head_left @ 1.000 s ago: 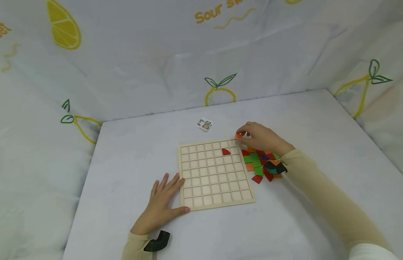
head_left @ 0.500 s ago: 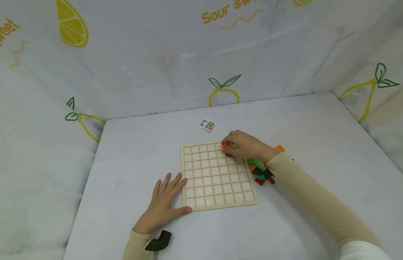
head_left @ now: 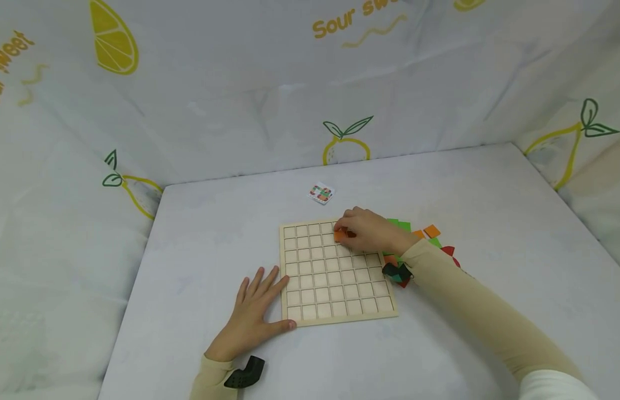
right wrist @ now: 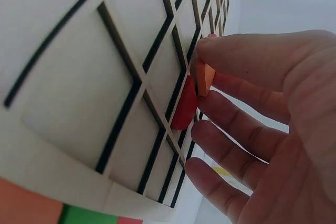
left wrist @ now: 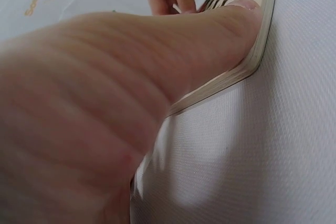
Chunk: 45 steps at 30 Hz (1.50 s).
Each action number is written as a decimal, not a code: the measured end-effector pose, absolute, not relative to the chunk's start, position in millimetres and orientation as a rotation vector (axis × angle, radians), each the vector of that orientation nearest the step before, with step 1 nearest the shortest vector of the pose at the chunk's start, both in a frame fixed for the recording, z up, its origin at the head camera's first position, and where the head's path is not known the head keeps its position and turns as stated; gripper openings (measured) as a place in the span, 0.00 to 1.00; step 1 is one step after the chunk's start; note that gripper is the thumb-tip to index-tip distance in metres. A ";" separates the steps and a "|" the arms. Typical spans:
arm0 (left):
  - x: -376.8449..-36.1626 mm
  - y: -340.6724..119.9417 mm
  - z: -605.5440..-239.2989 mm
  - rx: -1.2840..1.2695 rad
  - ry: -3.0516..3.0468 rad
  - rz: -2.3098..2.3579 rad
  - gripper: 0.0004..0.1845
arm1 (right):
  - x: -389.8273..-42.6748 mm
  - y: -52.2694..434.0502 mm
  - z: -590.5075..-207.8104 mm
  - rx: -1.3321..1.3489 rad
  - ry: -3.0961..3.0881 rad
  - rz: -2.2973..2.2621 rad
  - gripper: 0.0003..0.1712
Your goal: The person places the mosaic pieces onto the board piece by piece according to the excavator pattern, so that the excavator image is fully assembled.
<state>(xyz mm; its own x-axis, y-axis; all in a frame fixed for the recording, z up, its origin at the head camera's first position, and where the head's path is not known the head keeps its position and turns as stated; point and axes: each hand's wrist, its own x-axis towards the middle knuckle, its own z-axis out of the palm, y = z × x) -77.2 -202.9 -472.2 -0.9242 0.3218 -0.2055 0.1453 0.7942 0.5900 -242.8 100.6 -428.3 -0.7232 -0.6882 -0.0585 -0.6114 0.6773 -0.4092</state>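
Observation:
A pale wooden grid board (head_left: 340, 319) lies on the table, ruled into rows of square cells. My left hand (head_left: 252, 311) rests at its lower left corner, fingers spread along the left edge and thumb on the front edge. In the left wrist view the thumb (left wrist: 220, 35) lies over the board's corner. My right hand (head_left: 367, 230) pinches an orange square tile (head_left: 340, 236) over the upper part of the grid. From the right wrist view, the orange tile (right wrist: 205, 77) stands tilted at a cell beside a red quarter-circle tile (right wrist: 185, 106) lying in the grid.
Loose tiles lie right of the board, partly hidden under the right forearm, among them an orange tile (head_left: 432, 231), green tiles (head_left: 404, 226) and a red tile (head_left: 449, 251). Behind the board lies a small pattern card (head_left: 321, 193). A lemon-printed cloth (head_left: 230, 111) hangs at the back.
My right hand has carried the orange tile from the board's upper right corner leftward onto the grid, near the red tile. My left hand has stayed at the board's corner.

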 end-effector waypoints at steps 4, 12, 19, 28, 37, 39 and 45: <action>-77.1 -202.9 -472.2 0.359 2.693 0.853 0.51 | -242.0 100.3 -427.9 -1.072 2.694 -0.500 0.14; -77.4 -203.3 -472.0 0.370 2.712 0.850 0.51 | -242.2 98.1 -425.6 -1.115 2.652 -0.462 0.18; -78.0 -201.9 -471.1 0.395 2.721 0.872 0.50 | -241.6 100.9 -424.6 -1.088 2.654 -0.463 0.19; -78.4 -201.8 -470.4 0.372 2.712 0.831 0.51 | -237.7 105.9 -423.2 -1.037 2.649 -0.468 0.23; -76.9 -200.1 -471.8 0.385 2.723 0.869 0.50 | -244.2 130.9 -410.6 -0.853 2.598 -0.750 0.23; -76.7 -200.1 -471.9 0.371 2.711 0.853 0.50 | -246.6 141.3 -406.1 -0.795 2.588 -0.785 0.23; -75.6 -201.2 -472.6 0.369 2.708 0.854 0.51 | -249.0 168.3 -400.8 -0.705 2.649 -0.743 0.20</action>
<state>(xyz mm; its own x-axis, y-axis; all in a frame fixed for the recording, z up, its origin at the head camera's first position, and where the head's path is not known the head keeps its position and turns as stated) -75.6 -201.2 -472.6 -0.9291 0.3208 -0.1843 0.1571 0.7931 0.5885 -249.0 168.3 -400.8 -0.8345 -0.5302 -0.1503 -0.3747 0.7459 -0.5507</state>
